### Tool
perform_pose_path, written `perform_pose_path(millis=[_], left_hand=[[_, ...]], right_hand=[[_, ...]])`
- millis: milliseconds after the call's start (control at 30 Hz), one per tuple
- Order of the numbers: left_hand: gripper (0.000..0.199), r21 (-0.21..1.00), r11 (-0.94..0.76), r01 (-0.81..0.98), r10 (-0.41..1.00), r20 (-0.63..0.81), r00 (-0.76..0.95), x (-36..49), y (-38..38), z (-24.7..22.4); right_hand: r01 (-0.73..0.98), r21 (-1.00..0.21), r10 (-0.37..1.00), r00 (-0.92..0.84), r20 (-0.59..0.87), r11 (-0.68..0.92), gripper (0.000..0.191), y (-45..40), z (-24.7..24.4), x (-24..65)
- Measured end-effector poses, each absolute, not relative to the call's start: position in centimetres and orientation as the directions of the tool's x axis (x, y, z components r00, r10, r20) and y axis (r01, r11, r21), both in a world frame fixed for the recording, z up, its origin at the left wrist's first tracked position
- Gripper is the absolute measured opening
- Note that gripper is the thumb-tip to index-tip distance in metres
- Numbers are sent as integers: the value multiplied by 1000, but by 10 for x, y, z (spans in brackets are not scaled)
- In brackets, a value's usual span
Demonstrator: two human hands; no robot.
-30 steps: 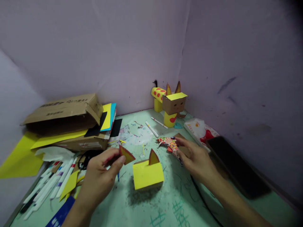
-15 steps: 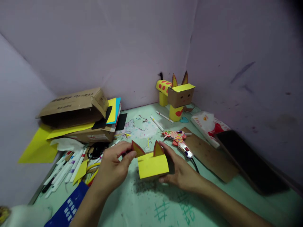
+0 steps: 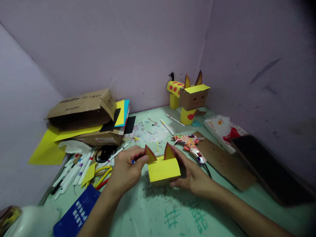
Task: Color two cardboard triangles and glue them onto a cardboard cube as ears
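Observation:
Just above the table, a small cardboard box head with a yellow paper top faces away from view or downward; I cannot tell which. Two pointed ears, brown-edged with yellow middles, rise from its far edge. My left hand pinches the left paper ear between thumb and fingers. Around the box's right side, my right hand is closed, thumb low and fingers behind the right ear. Beyond stands a cardboard animal with similar ears and a spotted yellow body.
A patterned glue gun lies beside a cardboard strip. To the right are a tissue pack and a dark phone-like slab. Cardboard boxes, several markers and a blue packet occupy the left.
The whole scene has shifted slightly right in view as the camera turned. Both hands keep their hold on the box head and its left ear, with little visible movement.

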State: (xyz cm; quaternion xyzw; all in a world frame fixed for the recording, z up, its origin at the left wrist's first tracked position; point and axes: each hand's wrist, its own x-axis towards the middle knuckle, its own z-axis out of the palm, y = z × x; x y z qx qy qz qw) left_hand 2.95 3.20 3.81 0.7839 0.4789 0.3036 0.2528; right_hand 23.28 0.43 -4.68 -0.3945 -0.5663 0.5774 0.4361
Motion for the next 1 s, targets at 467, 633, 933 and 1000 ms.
perform_pose_path(millis=[467,633,933,1000], left_hand=[[15,690,-421,589,901,245,357,31,33,33],[14,682,-423,597,900,238,365,31,32,33],[16,667,-434,606,895,242,374,33,32,32],[16,663,-435,609,895,243,375,33,32,31]], right_hand=[[-52,-999,951,-309,18,2,108,4,-48,233],[-60,-998,948,-319,5,-15,109,3,-46,233],[-71,-996,946,-324,-23,-48,110,3,-45,233],[-69,-997,947,-321,-17,-41,111,3,-45,232]])
